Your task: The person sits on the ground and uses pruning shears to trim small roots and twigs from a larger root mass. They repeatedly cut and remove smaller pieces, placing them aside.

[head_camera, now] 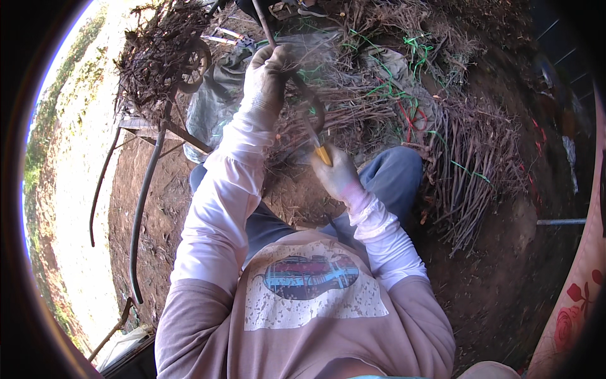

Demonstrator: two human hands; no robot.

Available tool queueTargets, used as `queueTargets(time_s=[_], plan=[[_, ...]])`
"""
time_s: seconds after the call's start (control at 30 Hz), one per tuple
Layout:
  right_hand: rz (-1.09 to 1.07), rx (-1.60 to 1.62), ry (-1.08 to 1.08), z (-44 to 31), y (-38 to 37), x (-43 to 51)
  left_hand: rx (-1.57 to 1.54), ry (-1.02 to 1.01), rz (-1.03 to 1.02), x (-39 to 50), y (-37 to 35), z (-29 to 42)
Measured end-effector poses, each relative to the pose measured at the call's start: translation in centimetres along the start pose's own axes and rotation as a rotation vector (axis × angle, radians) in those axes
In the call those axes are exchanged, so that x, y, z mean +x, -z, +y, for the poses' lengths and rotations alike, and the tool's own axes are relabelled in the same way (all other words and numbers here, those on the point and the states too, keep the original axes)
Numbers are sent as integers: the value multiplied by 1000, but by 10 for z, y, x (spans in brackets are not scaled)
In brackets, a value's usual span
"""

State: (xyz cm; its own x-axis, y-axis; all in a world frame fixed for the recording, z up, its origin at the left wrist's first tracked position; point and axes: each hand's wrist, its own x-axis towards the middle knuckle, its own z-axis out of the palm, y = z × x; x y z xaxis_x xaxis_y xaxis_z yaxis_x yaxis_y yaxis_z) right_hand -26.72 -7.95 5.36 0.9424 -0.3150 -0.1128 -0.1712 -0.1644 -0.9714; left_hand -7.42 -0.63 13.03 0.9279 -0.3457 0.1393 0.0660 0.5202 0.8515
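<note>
My left hand (267,71), in a pale glove, is raised at the upper middle and closed around a slender woody stem (263,21). The stem runs up out of the picture, and its lower part is blurred among dark, curved pieces beside my wrist. Lower and to the right, my right hand (335,171), also gloved, grips a yellow-handled cutting tool (323,154). Its blade points up toward the stem; blur hides its exact shape and whether it touches the wood. Beneath both hands lie cut woody stems (350,108) on a grey tarp (213,102).
A wheelbarrow (154,137) heaped with tangled roots (156,61) stands at left. Loppers (227,39) lie at the back, near another person's shoe (312,10). Green twine (416,49) and red twine (411,116) cross the piles. A stem bundle (466,184) lies right of my knee.
</note>
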Motion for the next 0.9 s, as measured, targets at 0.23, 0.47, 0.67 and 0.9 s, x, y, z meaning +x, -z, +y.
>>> queueTargets(time_s=[0.23,0.47,0.67,0.9], plan=[[51,191,1,60,7,-8,-42,-2,79,14,15,10],[165,426,-120,80,24,-17,75,108,-54,3,28,4],[328,420,-43,64,51,2,119,93,-111,-7,30,2],[57,432,52,37,26,-18,-232,156,350,7,2,41]])
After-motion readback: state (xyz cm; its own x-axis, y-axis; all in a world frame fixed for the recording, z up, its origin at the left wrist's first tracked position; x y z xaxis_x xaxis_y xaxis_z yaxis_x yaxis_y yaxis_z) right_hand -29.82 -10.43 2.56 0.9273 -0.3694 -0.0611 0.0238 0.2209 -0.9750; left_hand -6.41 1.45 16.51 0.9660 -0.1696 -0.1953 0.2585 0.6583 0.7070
